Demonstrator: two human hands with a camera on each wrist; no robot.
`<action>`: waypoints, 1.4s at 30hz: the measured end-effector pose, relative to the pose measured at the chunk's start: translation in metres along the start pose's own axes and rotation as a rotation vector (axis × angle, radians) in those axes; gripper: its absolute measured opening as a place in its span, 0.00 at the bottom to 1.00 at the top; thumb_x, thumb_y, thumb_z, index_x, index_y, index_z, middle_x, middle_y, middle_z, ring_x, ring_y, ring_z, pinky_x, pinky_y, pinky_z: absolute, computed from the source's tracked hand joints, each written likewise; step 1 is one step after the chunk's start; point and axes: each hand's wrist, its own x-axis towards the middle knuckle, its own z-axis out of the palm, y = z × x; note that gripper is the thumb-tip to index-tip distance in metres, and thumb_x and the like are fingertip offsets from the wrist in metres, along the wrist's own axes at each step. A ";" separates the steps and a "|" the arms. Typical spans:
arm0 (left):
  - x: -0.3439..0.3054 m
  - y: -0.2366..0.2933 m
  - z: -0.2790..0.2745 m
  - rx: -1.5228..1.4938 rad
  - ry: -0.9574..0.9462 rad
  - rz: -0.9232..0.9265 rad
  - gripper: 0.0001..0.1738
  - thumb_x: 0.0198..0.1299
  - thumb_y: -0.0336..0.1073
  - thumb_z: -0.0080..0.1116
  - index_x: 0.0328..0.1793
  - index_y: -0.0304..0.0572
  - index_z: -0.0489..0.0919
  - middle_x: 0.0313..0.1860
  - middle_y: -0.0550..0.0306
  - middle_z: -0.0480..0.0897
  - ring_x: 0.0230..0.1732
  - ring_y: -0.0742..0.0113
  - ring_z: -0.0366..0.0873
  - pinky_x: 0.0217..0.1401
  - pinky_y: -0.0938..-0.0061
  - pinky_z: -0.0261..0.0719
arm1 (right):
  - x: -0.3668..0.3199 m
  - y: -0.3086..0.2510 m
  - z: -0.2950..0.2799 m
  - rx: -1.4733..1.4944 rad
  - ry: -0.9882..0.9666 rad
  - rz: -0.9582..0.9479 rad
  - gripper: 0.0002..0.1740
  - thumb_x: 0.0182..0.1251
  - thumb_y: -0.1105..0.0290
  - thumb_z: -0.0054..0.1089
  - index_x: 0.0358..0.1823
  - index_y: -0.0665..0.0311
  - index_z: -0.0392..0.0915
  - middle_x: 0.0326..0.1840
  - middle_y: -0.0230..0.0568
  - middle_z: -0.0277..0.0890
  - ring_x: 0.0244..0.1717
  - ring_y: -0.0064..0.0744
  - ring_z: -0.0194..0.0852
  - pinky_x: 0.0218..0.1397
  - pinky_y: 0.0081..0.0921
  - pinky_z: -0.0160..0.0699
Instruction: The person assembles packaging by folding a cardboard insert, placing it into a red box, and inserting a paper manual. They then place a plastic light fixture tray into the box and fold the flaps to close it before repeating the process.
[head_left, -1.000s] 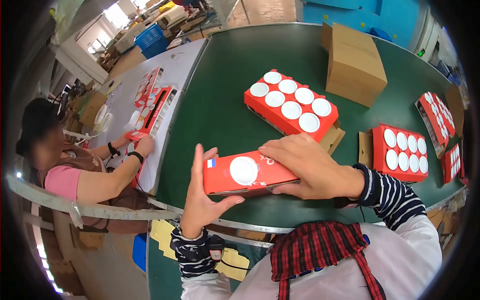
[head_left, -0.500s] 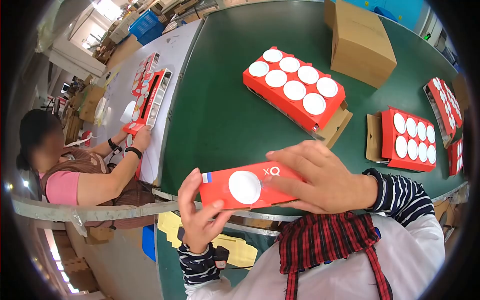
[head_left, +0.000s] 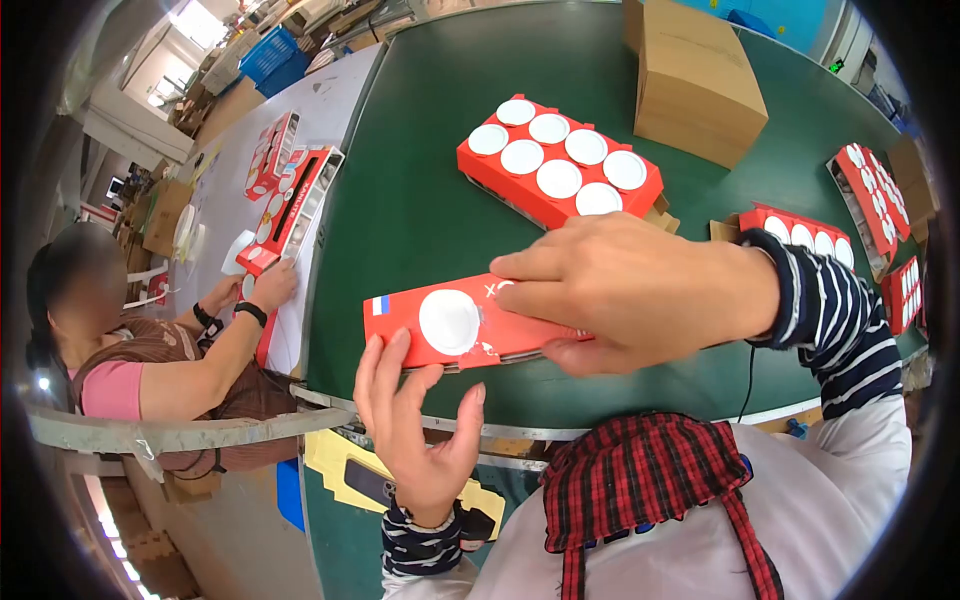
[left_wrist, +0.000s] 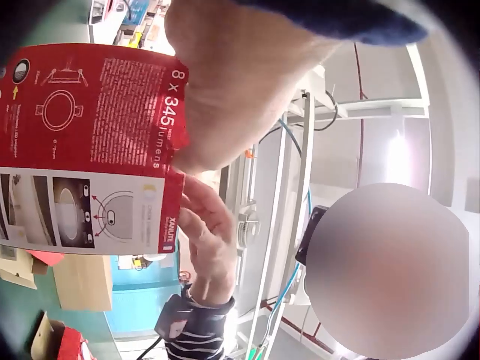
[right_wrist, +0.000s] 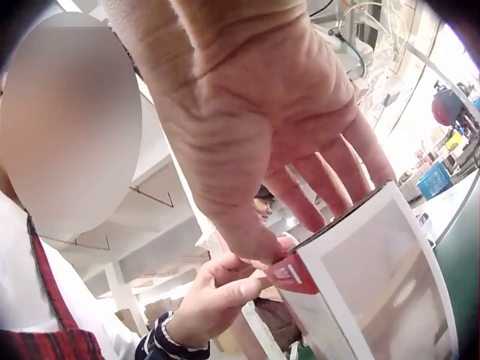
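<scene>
A red downlight box (head_left: 400, 312) with a white round lamp face on its upper side is held over the front of the green table. My right hand (head_left: 640, 290) grips its right end, fingers over the top and thumb at the near side. Below the near left edge is my left hand (head_left: 425, 430), its fingertips right at that edge and its thumb spread away. In the left wrist view, a side panel of the box (left_wrist: 90, 112) shows drawings and "8 x 345 lumens". The right wrist view has the box's picture panel (right_wrist: 375, 277) beneath my right fingers.
Red boxes with several white lamp faces lie beyond (head_left: 555, 165) and to the right (head_left: 868, 210). A brown carton (head_left: 700, 90) stands at the back. Left, another person (head_left: 190, 370) handles red packaging at a white table (head_left: 340, 110). Yellow sheets and a phone (head_left: 368, 482) lie below.
The red box has moved left and up in the head view. My left hand has loosened from its left end and slid below the near edge; my right hand keeps its grip.
</scene>
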 end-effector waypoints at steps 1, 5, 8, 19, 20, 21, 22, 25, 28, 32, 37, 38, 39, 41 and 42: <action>0.003 -0.003 0.001 -0.057 0.000 -0.009 0.18 0.43 0.28 0.70 0.40 0.41 0.76 0.63 0.45 0.74 0.68 0.41 0.63 0.67 0.53 0.59 | 0.006 -0.003 -0.001 -0.006 -0.001 0.000 0.19 0.52 0.64 0.66 0.38 0.73 0.76 0.39 0.50 0.76 0.37 0.47 0.77 0.38 0.38 0.76; 0.004 -0.008 0.004 -0.121 0.000 -0.001 0.17 0.40 0.29 0.72 0.37 0.41 0.77 0.65 0.45 0.73 0.68 0.42 0.62 0.67 0.54 0.58 | 0.023 -0.014 0.003 -0.101 -0.054 0.038 0.22 0.52 0.62 0.67 0.41 0.71 0.72 0.40 0.47 0.73 0.39 0.43 0.74 0.38 0.37 0.75; -0.001 -0.007 0.002 -0.182 0.010 -0.047 0.15 0.39 0.30 0.73 0.34 0.42 0.79 0.67 0.45 0.71 0.69 0.42 0.60 0.69 0.53 0.56 | 0.023 -0.017 0.011 -0.127 0.003 0.029 0.22 0.52 0.62 0.67 0.41 0.71 0.72 0.37 0.47 0.72 0.38 0.43 0.74 0.37 0.37 0.74; -0.018 -0.023 -0.004 -0.316 -0.028 0.078 0.11 0.37 0.34 0.73 0.31 0.50 0.86 0.54 0.54 0.79 0.63 0.46 0.65 0.64 0.56 0.62 | 0.022 -0.010 -0.003 -0.124 -0.096 -0.085 0.19 0.54 0.65 0.64 0.38 0.75 0.71 0.31 0.48 0.72 0.29 0.43 0.76 0.28 0.36 0.75; -0.017 -0.022 -0.004 -0.393 0.037 -0.028 0.12 0.38 0.33 0.74 0.33 0.50 0.86 0.51 0.56 0.80 0.60 0.49 0.68 0.61 0.58 0.65 | 0.024 -0.012 -0.005 -0.130 -0.124 -0.080 0.20 0.53 0.64 0.65 0.38 0.75 0.72 0.29 0.47 0.72 0.28 0.43 0.76 0.27 0.36 0.75; -0.013 -0.017 -0.008 -0.264 0.020 0.025 0.15 0.38 0.30 0.73 0.36 0.48 0.86 0.45 0.57 0.79 0.56 0.52 0.70 0.57 0.60 0.68 | 0.025 -0.015 -0.008 -0.136 -0.152 -0.077 0.21 0.53 0.63 0.65 0.38 0.75 0.72 0.28 0.46 0.72 0.26 0.43 0.75 0.27 0.37 0.75; -0.013 -0.015 -0.010 -0.268 0.022 0.023 0.15 0.38 0.30 0.73 0.36 0.48 0.86 0.45 0.57 0.79 0.56 0.52 0.70 0.57 0.60 0.68 | 0.026 -0.017 -0.010 -0.138 -0.156 -0.076 0.21 0.53 0.63 0.65 0.38 0.75 0.72 0.28 0.46 0.72 0.26 0.43 0.75 0.27 0.37 0.75; -0.016 -0.015 -0.010 -0.062 0.048 0.167 0.16 0.37 0.27 0.73 0.37 0.50 0.86 0.40 0.60 0.72 0.54 0.54 0.70 0.55 0.61 0.68 | 0.027 -0.016 -0.016 -0.114 -0.173 -0.079 0.22 0.51 0.63 0.66 0.39 0.76 0.74 0.26 0.45 0.72 0.26 0.43 0.76 0.26 0.37 0.74; -0.019 -0.012 -0.018 -0.025 0.047 0.213 0.16 0.38 0.27 0.72 0.37 0.51 0.86 0.47 0.59 0.71 0.58 0.49 0.67 0.58 0.60 0.67 | 0.031 -0.015 -0.024 -0.037 -0.196 -0.063 0.23 0.51 0.63 0.66 0.43 0.75 0.77 0.28 0.46 0.76 0.27 0.43 0.77 0.27 0.36 0.75; -0.027 -0.012 -0.016 0.061 0.137 0.264 0.14 0.40 0.29 0.71 0.37 0.51 0.86 0.53 0.56 0.67 0.62 0.44 0.63 0.61 0.57 0.65 | 0.031 -0.010 -0.026 0.219 -0.274 0.016 0.25 0.52 0.64 0.65 0.49 0.73 0.78 0.34 0.49 0.79 0.30 0.45 0.78 0.31 0.35 0.77; -0.024 0.006 -0.012 0.186 0.133 0.104 0.11 0.44 0.34 0.70 0.36 0.52 0.86 0.56 0.53 0.64 0.63 0.42 0.59 0.64 0.51 0.64 | 0.023 -0.006 -0.020 0.165 -0.165 -0.030 0.25 0.54 0.64 0.65 0.51 0.73 0.77 0.40 0.52 0.80 0.34 0.47 0.79 0.36 0.34 0.80; -0.022 0.011 -0.012 0.186 0.135 0.104 0.11 0.44 0.34 0.70 0.36 0.52 0.86 0.56 0.53 0.64 0.63 0.42 0.59 0.64 0.51 0.64 | 0.021 -0.003 -0.017 0.174 -0.092 -0.091 0.22 0.56 0.62 0.63 0.48 0.71 0.79 0.37 0.52 0.79 0.34 0.47 0.80 0.36 0.36 0.79; -0.020 0.016 -0.011 0.305 0.173 0.121 0.10 0.44 0.35 0.71 0.36 0.52 0.85 0.54 0.54 0.66 0.60 0.46 0.62 0.62 0.51 0.64 | 0.017 0.001 -0.014 0.184 -0.017 -0.151 0.20 0.59 0.60 0.61 0.46 0.68 0.80 0.34 0.53 0.78 0.34 0.46 0.80 0.37 0.37 0.78; -0.022 0.018 -0.011 0.423 0.211 0.140 0.10 0.44 0.35 0.71 0.36 0.52 0.85 0.52 0.55 0.68 0.58 0.50 0.65 0.61 0.50 0.64 | 0.011 0.003 -0.011 0.159 0.002 -0.175 0.20 0.60 0.61 0.60 0.50 0.66 0.79 0.40 0.54 0.78 0.36 0.48 0.80 0.38 0.38 0.79; -0.029 0.014 -0.011 0.440 0.173 0.156 0.10 0.45 0.33 0.70 0.36 0.50 0.83 0.51 0.54 0.69 0.58 0.50 0.65 0.62 0.49 0.63 | 0.008 0.004 -0.009 0.137 0.019 -0.199 0.21 0.61 0.62 0.60 0.54 0.63 0.78 0.46 0.56 0.77 0.37 0.51 0.80 0.39 0.38 0.80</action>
